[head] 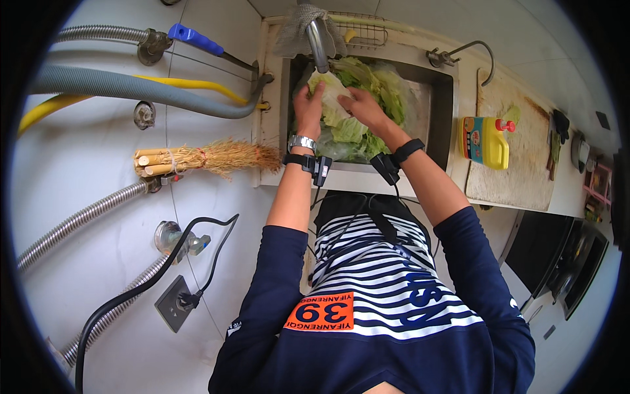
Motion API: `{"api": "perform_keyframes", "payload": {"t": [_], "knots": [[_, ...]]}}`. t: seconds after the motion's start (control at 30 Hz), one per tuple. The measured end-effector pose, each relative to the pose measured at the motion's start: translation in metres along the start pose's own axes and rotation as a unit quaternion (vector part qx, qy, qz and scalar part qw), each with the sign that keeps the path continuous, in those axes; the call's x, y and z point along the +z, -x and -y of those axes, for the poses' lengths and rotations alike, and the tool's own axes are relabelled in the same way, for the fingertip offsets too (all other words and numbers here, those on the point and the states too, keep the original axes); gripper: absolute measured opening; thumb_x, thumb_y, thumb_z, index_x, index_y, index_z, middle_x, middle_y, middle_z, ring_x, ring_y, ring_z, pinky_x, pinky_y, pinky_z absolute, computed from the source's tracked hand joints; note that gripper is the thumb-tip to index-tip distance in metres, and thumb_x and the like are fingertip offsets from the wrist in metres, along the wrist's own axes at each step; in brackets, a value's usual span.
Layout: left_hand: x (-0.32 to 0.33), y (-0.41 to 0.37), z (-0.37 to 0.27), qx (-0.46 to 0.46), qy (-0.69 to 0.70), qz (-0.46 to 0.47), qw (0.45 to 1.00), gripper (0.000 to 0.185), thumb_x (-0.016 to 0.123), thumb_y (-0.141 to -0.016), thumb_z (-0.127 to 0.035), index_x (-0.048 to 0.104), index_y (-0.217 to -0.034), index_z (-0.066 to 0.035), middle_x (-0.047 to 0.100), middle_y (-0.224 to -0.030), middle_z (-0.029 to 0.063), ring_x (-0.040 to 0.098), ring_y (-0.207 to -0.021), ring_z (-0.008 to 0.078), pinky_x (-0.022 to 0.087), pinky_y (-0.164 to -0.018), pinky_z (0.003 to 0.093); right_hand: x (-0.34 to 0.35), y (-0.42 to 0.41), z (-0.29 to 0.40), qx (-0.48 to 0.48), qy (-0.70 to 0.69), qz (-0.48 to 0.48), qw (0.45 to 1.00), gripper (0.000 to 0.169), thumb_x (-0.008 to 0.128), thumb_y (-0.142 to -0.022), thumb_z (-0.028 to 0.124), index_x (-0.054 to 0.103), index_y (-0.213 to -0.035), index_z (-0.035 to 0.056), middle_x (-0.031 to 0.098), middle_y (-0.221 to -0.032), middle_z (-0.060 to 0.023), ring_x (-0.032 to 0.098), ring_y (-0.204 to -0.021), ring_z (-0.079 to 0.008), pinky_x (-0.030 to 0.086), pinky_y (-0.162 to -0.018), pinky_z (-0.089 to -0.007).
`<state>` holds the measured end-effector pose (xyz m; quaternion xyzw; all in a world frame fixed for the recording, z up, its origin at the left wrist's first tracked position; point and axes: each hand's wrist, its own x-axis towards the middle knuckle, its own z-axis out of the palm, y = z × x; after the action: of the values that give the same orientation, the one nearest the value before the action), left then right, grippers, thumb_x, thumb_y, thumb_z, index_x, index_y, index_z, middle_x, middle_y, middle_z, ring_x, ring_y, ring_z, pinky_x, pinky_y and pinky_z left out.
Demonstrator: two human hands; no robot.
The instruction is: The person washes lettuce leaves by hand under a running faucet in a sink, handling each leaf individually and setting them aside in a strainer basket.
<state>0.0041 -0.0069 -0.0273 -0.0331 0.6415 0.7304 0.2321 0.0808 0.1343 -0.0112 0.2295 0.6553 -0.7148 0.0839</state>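
Under the metal faucet, my left hand grips the left side of a pale lettuce leaf. My right hand holds the same leaf by its right edge, thumb towards the leaf. Below and behind both hands, more green leafy lettuce fills the left and middle of the stainless-steel sink, partly with clear plastic around it. Whether water runs from the faucet cannot be told.
Right of the sink, a yellow jug with a red cap stands by a worn cutting board. A straw brush lies left of the sink near hoses. A wire rack is behind the faucet; a curved thin tap rises at the back right.
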Motion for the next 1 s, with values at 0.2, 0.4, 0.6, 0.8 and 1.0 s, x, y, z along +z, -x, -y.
{"api": "perform_keyframes", "payload": {"t": [0.2, 0.4, 0.6, 0.8, 1.0], "knots": [[0.008, -0.002, -0.002, -0.006, 0.020, -0.010, 1.000, 0.027, 0.067, -0.094, -0.020, 0.064, -0.110, 0.001, 0.068, -0.100, 0.0036, 0.060, -0.083, 0.0096, 0.048, -0.073, 0.0278, -0.005, -0.007, 0.006, -0.024, 0.155, -0.036, 0.987, 0.037, 0.063, -0.093, 0.031, 0.065, -0.110, -0.0020, 0.068, -0.091, -0.0118, 0.063, -0.079, -0.0201, 0.049, -0.073, -0.0313], [0.006, 0.003, -0.012, -0.012, -0.002, -0.006, 1.000, 0.024, 0.068, -0.093, -0.020, 0.063, -0.107, 0.000, 0.067, -0.099, 0.0041, 0.059, -0.083, 0.0094, 0.047, -0.073, 0.0274, -0.006, -0.037, 0.016, -0.187, 0.251, -0.075, 0.947, 0.043, 0.071, -0.087, 0.032, 0.065, -0.115, 0.0006, 0.071, -0.105, -0.0143, 0.066, -0.088, -0.0230, 0.053, -0.080, -0.0337], [-0.007, 0.012, -0.007, -0.006, 0.017, -0.026, 0.999, 0.025, 0.067, -0.094, -0.021, 0.063, -0.106, 0.001, 0.067, -0.098, 0.0046, 0.058, -0.084, 0.0104, 0.047, -0.074, 0.0280, 0.006, -0.040, 0.019, -0.173, 0.223, -0.080, 0.956, 0.031, 0.069, -0.085, 0.029, 0.071, -0.104, 0.0048, 0.072, -0.093, -0.0151, 0.070, -0.085, -0.0288, 0.053, -0.077, -0.0367], [-0.014, 0.018, -0.008, -0.015, 0.003, -0.042, 0.999, 0.027, 0.068, -0.093, -0.020, 0.063, -0.106, 0.002, 0.068, -0.098, 0.0056, 0.059, -0.083, 0.0115, 0.047, -0.075, 0.0288, 0.012, -0.036, 0.019, -0.126, 0.221, -0.064, 0.965, 0.030, 0.061, -0.089, 0.030, 0.071, -0.104, 0.0066, 0.071, -0.092, -0.0170, 0.069, -0.084, -0.0313, 0.052, -0.077, -0.0372], [-0.014, 0.017, -0.006, -0.005, -0.006, -0.054, 0.999, 0.029, 0.069, -0.091, -0.022, 0.064, -0.105, 0.003, 0.069, -0.095, 0.0059, 0.060, -0.080, 0.0121, 0.048, -0.072, 0.0294, 0.014, -0.037, 0.021, -0.102, 0.197, -0.048, 0.974, 0.037, 0.063, -0.087, 0.036, 0.070, -0.106, 0.0059, 0.071, -0.094, -0.0175, 0.067, -0.086, -0.0326, 0.051, -0.078, -0.0382]]}}
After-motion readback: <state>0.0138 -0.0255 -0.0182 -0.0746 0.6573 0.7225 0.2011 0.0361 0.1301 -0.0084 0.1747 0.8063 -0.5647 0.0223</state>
